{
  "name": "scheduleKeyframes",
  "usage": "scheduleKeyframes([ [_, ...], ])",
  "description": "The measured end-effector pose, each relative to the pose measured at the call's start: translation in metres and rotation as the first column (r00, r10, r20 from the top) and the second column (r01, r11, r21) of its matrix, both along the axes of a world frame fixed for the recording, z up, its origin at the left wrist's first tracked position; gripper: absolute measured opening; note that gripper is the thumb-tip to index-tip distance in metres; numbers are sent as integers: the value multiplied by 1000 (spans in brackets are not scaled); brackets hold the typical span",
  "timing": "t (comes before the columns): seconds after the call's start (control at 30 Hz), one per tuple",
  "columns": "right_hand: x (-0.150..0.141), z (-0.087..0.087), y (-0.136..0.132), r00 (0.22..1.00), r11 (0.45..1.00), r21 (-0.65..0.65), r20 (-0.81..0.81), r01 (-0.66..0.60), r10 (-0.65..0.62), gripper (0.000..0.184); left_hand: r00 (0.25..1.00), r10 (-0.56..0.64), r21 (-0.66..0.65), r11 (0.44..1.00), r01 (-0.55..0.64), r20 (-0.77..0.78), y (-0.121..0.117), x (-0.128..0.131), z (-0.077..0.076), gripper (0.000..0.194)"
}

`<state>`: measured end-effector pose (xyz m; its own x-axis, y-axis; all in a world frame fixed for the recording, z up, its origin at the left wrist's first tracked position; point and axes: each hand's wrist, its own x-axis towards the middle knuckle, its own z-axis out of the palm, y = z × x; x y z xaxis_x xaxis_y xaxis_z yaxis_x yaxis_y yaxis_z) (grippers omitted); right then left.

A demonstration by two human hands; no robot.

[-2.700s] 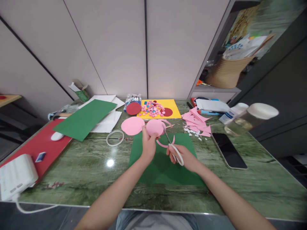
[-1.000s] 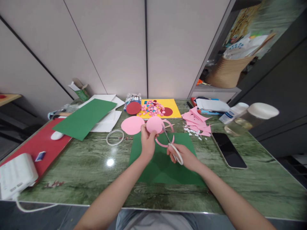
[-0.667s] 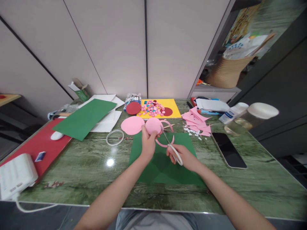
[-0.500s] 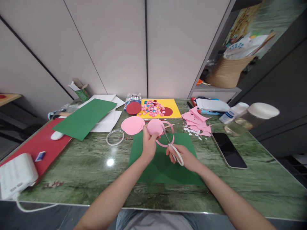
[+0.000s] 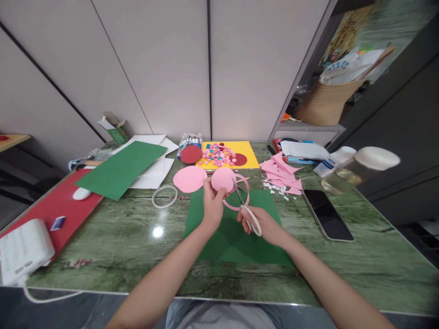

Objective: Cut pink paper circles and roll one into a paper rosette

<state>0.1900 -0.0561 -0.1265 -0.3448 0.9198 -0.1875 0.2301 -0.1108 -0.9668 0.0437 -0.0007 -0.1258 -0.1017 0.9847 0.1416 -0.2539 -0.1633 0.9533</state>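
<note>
My left hand (image 5: 213, 203) pinches a round pink paper disc (image 5: 222, 178) by its lower edge, above the green sheet (image 5: 236, 244). In my right hand (image 5: 262, 224) is a pair of scissors (image 5: 254, 220) with white handles, the blades reaching the disc's right edge. A thin pink paper ring (image 5: 247, 189) hangs off that edge, behind the blades. Larger pink paper circles (image 5: 188, 179) lie on the table just left of my left hand. How far apart the blades stand is too small to tell.
Pink paper scraps (image 5: 281, 173) and white bits lie to the right, near a phone (image 5: 327, 214) and a bottle (image 5: 336, 161). A yellow sheet (image 5: 252, 153) at the back carries small pompom-like pieces (image 5: 217, 155). Leftward are a roll of tape (image 5: 164, 197) and another green sheet (image 5: 123, 169).
The pink disc has tilted slightly and shifted a little to the right, down toward the scissors. Both hands stay nearly in place.
</note>
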Motion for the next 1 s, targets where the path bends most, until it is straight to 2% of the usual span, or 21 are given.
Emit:
scheduleKeyframes([
  [0.43,-2,2,0,1000,1000,-15,29,-4,5,40,1000,-14,-11,1000,14,-27,0,-1,-2,27],
  [0.73,-2,-1,-1,1000,1000,-2,14,10,-10,42,998,12,-17,1000,-13,-54,-1,-1,-4,34],
  [1.0,-1,1,0,1000,1000,-3,26,-9,9,40,1000,4,-18,1000,-4,-27,-1,0,-2,28],
])
